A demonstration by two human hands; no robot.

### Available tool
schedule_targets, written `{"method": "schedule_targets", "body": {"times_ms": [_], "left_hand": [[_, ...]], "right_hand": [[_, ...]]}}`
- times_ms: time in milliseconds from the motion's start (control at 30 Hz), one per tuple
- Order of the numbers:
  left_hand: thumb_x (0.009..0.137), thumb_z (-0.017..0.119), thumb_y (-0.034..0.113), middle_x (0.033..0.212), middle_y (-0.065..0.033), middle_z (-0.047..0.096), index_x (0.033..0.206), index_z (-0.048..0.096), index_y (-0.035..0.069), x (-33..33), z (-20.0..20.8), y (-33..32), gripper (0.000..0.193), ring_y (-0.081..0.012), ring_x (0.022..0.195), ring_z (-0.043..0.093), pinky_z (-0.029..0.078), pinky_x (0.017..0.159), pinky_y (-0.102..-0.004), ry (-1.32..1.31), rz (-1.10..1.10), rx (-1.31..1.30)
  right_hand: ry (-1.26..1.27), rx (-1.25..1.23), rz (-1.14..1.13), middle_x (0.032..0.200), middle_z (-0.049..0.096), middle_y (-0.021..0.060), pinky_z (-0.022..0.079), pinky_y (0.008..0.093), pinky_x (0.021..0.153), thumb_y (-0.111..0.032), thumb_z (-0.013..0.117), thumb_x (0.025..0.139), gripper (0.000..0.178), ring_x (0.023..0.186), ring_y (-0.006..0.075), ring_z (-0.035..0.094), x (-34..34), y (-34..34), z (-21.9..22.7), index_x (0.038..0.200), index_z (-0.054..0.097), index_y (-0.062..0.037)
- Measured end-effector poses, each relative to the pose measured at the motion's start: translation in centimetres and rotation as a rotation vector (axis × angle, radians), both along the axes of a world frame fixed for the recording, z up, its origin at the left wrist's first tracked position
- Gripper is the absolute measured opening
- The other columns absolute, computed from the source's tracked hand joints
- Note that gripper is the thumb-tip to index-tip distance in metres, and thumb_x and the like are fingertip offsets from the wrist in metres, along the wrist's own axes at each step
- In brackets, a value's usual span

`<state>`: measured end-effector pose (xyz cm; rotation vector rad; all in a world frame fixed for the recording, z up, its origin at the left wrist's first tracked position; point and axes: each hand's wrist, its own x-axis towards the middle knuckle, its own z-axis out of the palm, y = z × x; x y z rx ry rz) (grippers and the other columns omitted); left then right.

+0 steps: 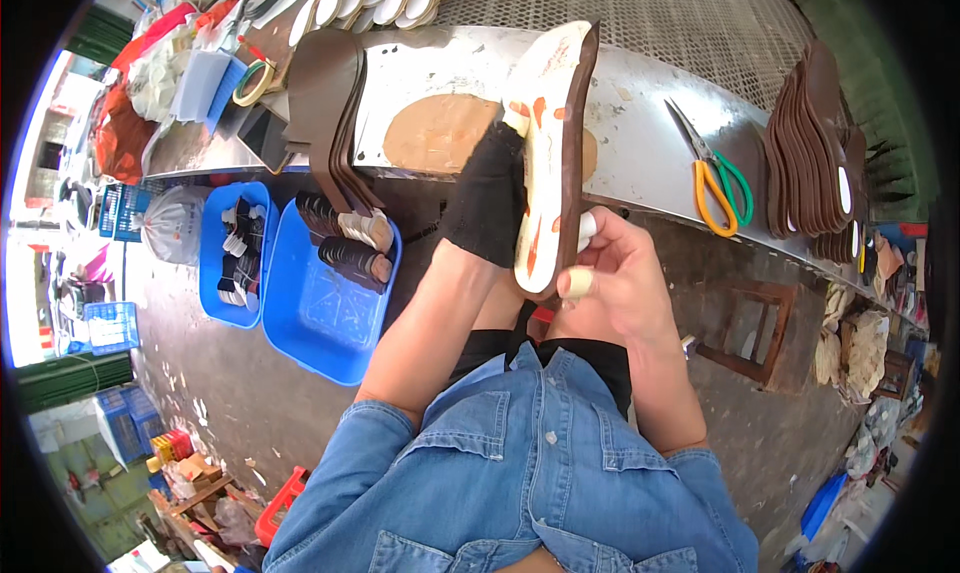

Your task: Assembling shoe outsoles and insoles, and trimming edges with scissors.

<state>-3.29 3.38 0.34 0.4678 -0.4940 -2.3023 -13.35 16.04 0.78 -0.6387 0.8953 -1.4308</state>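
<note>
The cream insole (546, 173) with its dark brown layer (575, 143) is standing nearly on edge before the metal surface (645, 123), passing between the two hands. The black-covered left hand (487, 198) is gripping it from the left, its taped thumb pressing the cream face; the remaining fingers are hiding behind, so their spread cannot be told. The right hand (635, 278) is curling at the lower brown edge, thumb and index finger parting slightly; whether they are pinching it is unclear. Both are partly covering a tan oval (435, 133).
</note>
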Motion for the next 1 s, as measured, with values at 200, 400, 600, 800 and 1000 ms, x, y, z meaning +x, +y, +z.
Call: {"method": "schedule_targets", "body": {"times_ms": [200,400,600,800,1000], "left_hand": [[0.091,0.056,0.025,0.098,-0.0078,0.065,0.115,0.054,0.004,0.1,0.7,-0.1,0.032,-0.0142,0.079,0.065,0.054,0.066,-0.0261,-0.07,0.038,-0.142],[0.091,0.058,0.023,0.096,-0.0074,0.064,0.113,0.055,0.003,-0.8,-0.5,-0.4,0.031,-0.0146,0.078,0.064,0.054,0.065,-0.0264,-0.09,0.122,-0.137],[0.091,0.058,0.023,0.098,-0.0079,0.064,0.114,0.054,0.002,-0.7,-0.3,-0.2,0.032,-0.0152,0.081,0.064,0.053,0.068,-0.0278,-0.222,0.189,-0.187],[0.092,0.053,0.037,0.099,-0.0066,0.062,0.118,0.052,0.001,0.9,-0.5,-1.5,0.044,-0.0133,0.086,0.061,0.05,0.073,-0.0267,-0.195,-0.101,-0.345],[0.082,0.065,0.017,0.092,-0.0064,0.065,0.108,0.06,-0.003,1.8,0.7,0.3,0.033,-0.0095,0.084,0.058,0.048,0.073,-0.0245,-0.51,-0.196,-0.697]], "right_hand": [[0.28,0.016,-0.177,0.068,0.062,0.0021,0.041,0.019,0.048,-0.014,0.067,0.083,0.016,0.056,0.0049,0.055,-1.2,-2.8,0.1,0.075,0.061,-0.0021],[0.584,0.011,-0.321,0.061,0.056,-0.0004,0.04,0.0202,0.049,-0.021,0.061,0.089,0.027,0.058,0.0031,0.05,-0.6,-3.6,-0.6,0.074,0.061,0.0012],[0.423,-0.011,-0.101,0.086,0.063,0.0037,0.047,0.0242,0.07,-0.015,0.055,0.091,0.022,0.078,0.0073,0.056,-1.0,-2.1,-1.9,0.104,0.061,0.0028],[0.035,-0.035,-0.1,0.099,0.063,0.0065,0.049,0.0254,0.078,-0.013,0.052,0.092,0.028,0.086,0.0119,0.061,-2.4,-1.5,-1.1,0.114,0.056,0.0051],[0.09,-0.049,-0.066,0.102,0.063,0.0084,0.049,0.0248,0.079,-0.015,0.053,0.092,0.03,0.087,0.011,0.061,-3.4,-0.5,-2.9,0.114,0.056,0.0059]]}}
